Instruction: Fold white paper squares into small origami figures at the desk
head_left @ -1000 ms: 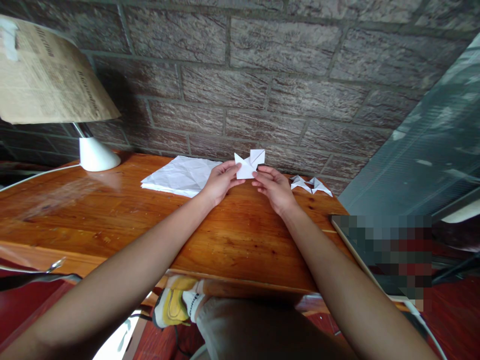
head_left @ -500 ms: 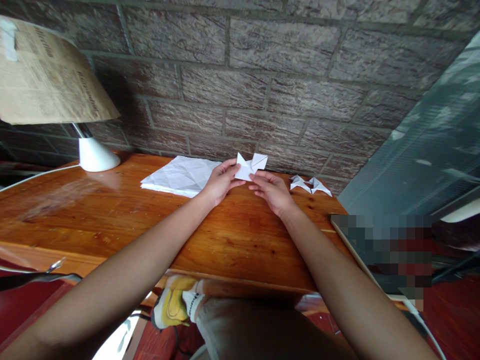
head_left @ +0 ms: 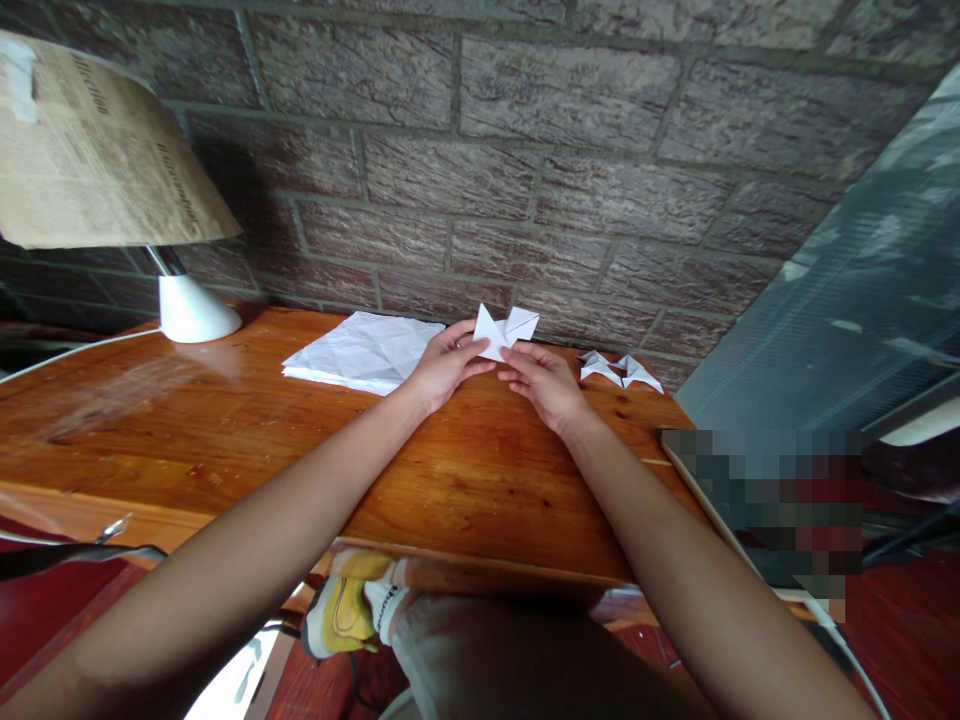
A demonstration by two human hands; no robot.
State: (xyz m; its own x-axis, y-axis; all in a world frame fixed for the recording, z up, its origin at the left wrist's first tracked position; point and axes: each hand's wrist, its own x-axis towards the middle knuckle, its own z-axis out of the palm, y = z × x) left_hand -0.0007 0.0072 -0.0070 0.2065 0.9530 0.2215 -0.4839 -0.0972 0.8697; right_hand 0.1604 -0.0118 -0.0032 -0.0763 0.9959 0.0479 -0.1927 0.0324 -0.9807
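A small folded white paper piece (head_left: 501, 332) with pointed corners is held just above the far part of the wooden table (head_left: 225, 430). My left hand (head_left: 442, 368) pinches its left side with thumb and fingers. My right hand (head_left: 546, 385) pinches its lower right edge. Both hands are closed on the paper, close together.
A stack of creased white paper sheets (head_left: 360, 350) lies left of my hands. Two small folded paper shapes (head_left: 621, 370) lie to the right near the brick wall. A lamp with a white base (head_left: 193, 310) and newspaper shade (head_left: 90, 160) stands far left. A blurred flat object (head_left: 765, 500) sits at the right edge.
The folded paper has been turned slightly between my fingers and its right flap has tilted up; my right hand shifted a little left. The hands stay in the same place.
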